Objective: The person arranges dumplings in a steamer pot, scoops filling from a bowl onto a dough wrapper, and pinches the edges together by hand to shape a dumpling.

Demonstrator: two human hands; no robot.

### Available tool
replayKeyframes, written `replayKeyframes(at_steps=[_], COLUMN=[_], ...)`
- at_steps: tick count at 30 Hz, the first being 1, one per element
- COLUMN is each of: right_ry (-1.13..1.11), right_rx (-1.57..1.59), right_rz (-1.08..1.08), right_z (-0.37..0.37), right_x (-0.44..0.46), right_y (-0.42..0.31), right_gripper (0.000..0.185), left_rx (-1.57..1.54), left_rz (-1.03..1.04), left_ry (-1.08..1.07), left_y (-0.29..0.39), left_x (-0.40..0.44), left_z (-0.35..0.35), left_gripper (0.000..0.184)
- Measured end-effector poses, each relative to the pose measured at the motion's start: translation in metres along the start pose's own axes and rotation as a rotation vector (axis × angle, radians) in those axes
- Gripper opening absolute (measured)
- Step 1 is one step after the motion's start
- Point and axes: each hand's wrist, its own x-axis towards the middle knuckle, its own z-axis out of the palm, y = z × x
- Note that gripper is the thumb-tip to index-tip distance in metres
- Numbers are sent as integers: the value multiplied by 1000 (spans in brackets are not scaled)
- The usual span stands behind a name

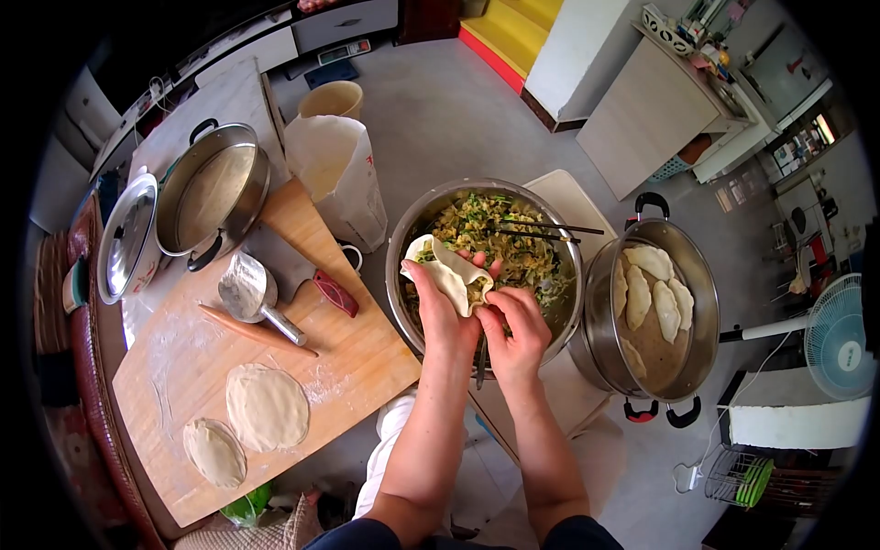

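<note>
A dough wrapper (445, 278), partly folded round chopped green and yellow filling, rests in my left hand (436, 307), whose fingers curl round it from below. The fingertips of my right hand (513, 328) pinch its edge at the lower right end. Both hands are over a large steel bowl of filling (532, 266), with dark chopsticks (550, 228) lying across its right side. On the floured wooden board (362, 367) at the left lie a round dough sheet (268, 407) and a smaller oval dough piece (214, 453).
To the right, a steel pan (689, 367) holds several formed dumplings (666, 310). The board also bears a flour scoop (247, 286), a rolling pin (257, 330) and a red-handled cleaver (335, 293). Behind them stand an empty pan (215, 188), a lid (128, 236) and a flour bag (344, 183).
</note>
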Motion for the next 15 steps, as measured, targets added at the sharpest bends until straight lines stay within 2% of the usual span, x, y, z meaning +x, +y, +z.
replayKeyframes(at_steps=[9, 12, 15], right_ry=[65, 69, 112], right_rx=[35, 70, 222], right_rz=[53, 47, 206], right_z=[-1, -4, 0], right_x=[3, 6, -2], right_y=[5, 4, 7], right_gripper=[12, 15, 20], left_rx=[-38, -38, -33], left_rz=[-25, -43, -48], left_ry=[-105, -143, -147], left_y=[-1, 0, -1], left_x=[1, 1, 1], left_z=[2, 3, 4], left_gripper=[69, 67, 68])
